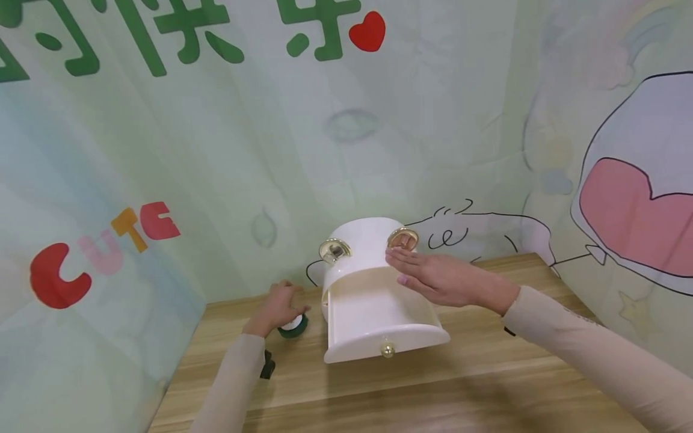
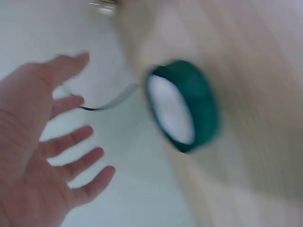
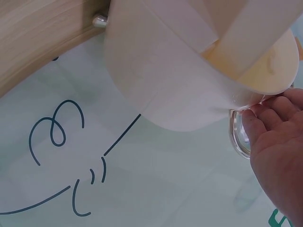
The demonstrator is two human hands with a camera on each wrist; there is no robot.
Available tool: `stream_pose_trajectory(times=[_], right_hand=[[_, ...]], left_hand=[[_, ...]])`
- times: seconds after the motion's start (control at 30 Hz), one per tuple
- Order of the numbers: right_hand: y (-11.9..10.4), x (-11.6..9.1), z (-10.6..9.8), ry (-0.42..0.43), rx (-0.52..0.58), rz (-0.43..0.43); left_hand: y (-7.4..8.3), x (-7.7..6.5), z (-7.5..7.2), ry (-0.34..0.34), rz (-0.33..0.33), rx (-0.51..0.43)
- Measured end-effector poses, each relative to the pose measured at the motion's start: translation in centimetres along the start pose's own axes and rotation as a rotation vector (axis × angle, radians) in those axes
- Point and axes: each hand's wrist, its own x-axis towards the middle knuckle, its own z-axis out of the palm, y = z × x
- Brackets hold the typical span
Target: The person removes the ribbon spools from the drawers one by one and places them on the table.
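Observation:
A white rounded box [image 1: 360,243] with two gold-rimmed, ear-like rings stands on the table, its drawer [image 1: 373,304] pulled out toward me. My right hand [image 1: 441,279] lies flat with straight fingers at the box's upper right, by the right ring [image 1: 403,231]. In the right wrist view the fingertips touch the box beside that ring [image 3: 235,135]. To the left of the box lies a green roll with a white middle [image 1: 293,328]. Over it reaches my left hand [image 1: 278,307]. The left wrist view shows that hand with spread fingers, apart from the blurred roll [image 2: 201,106].
The wooden table [image 1: 390,397] meets a printed cloth backdrop [image 1: 271,150] behind the box and on both sides. A round gold knob [image 1: 387,350] sticks out from the drawer front. A small black piece [image 1: 267,365] shows by my left wrist.

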Motion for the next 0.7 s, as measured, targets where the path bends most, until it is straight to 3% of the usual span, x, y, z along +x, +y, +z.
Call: stream_pose_trajectory(times=[0.3,0.43,0.53,0.6,0.7], right_hand=[[0.1,0.2,-0.1,0.014,-0.002,0.004],[0.1,0.3,-0.2,0.013,-0.010,0.001],[0.1,0.3,-0.1,0.015,-0.002,-0.007],[0.1,0.3,0.0,0.021,-0.002,-0.010],[0.1,0.2,0.2,0.035,-0.003,-0.018]], left_hand=[[4.3,-0.5,-5.7,0.130,-0.046,0.009],[6.2,-1.8,-8.1,0.223,-0.058,-0.088],[8.0,-3.1,-9.5,0.299,-0.010,-0.256],[9.4,-4.0,-10.1,0.337,0.060,-0.352],[12.0,-5.4,-10.8,0.380,0.178,-0.410]])
